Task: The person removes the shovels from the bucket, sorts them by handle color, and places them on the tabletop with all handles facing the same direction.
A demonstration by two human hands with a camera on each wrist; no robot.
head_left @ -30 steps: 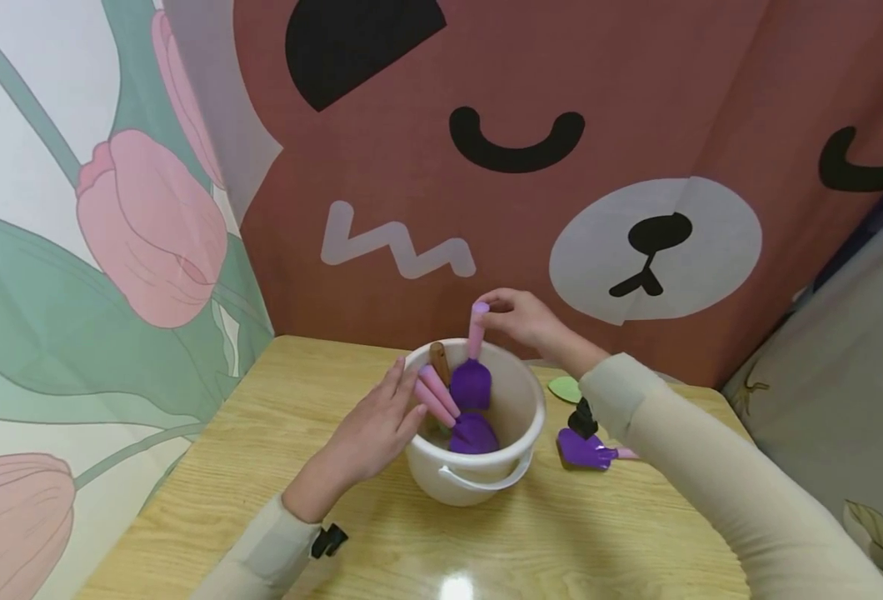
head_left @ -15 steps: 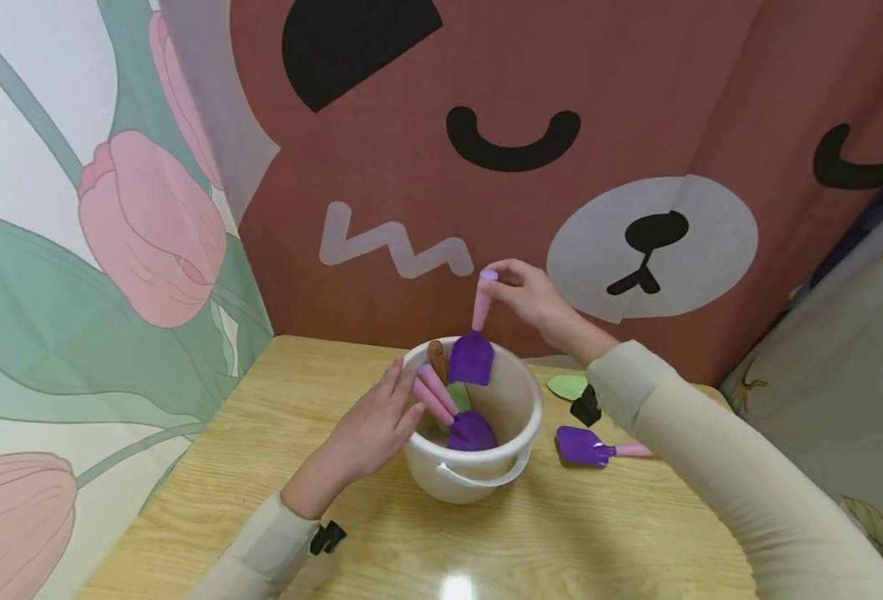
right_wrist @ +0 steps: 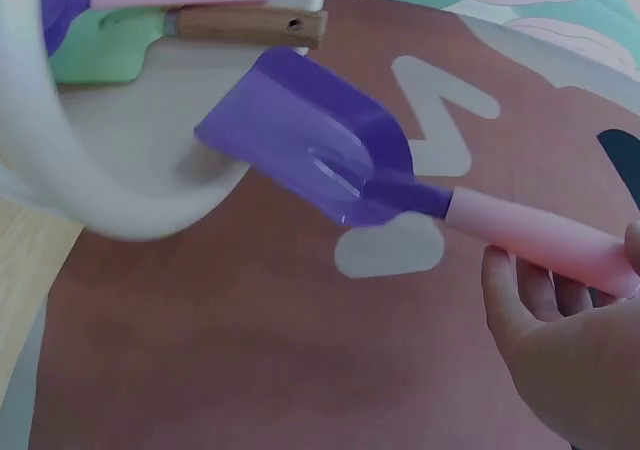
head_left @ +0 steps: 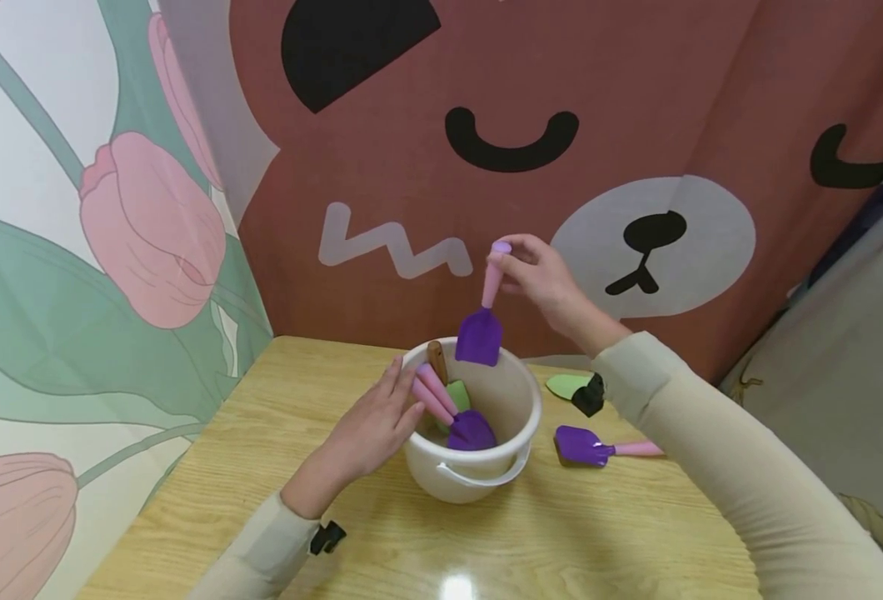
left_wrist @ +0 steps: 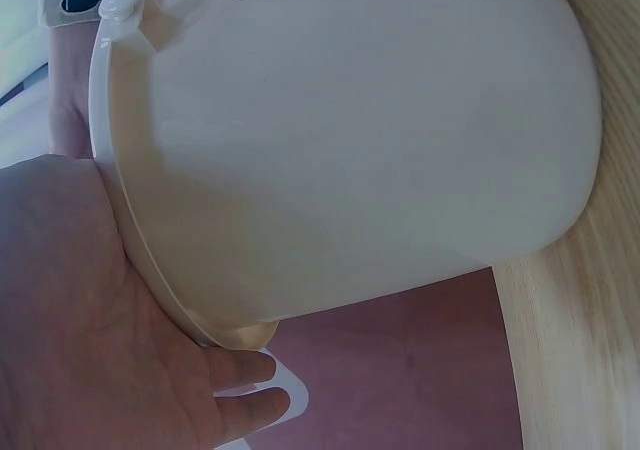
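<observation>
My right hand [head_left: 541, 275] pinches the pink handle of a purple toy shovel [head_left: 480, 337] near its end. The shovel hangs blade down over the back rim of a white bucket [head_left: 465, 482]. In the right wrist view the blade of this shovel [right_wrist: 310, 140] points toward the bucket mouth. My left hand [head_left: 370, 429] rests with relaxed, extended fingers against the left rim of the bucket, its palm beside the wall in the left wrist view. Inside the bucket lean pink handles [head_left: 436, 395], a purple blade [head_left: 473, 430], and a green spatula with a wooden handle [right_wrist: 245, 27].
Right of the bucket, another purple shovel [head_left: 584, 447] with a pink handle lies on the wooden table [head_left: 336, 533]. A light green blade [head_left: 566, 385] lies behind it, partly covered by the right wrist's black camera. A bear-print curtain [head_left: 381, 300] hangs behind the table.
My right hand has lifted the purple shovel up and slightly right, out of the bucket's inside. The green spatula has come into view below it. My left hand has stayed at the rim.
</observation>
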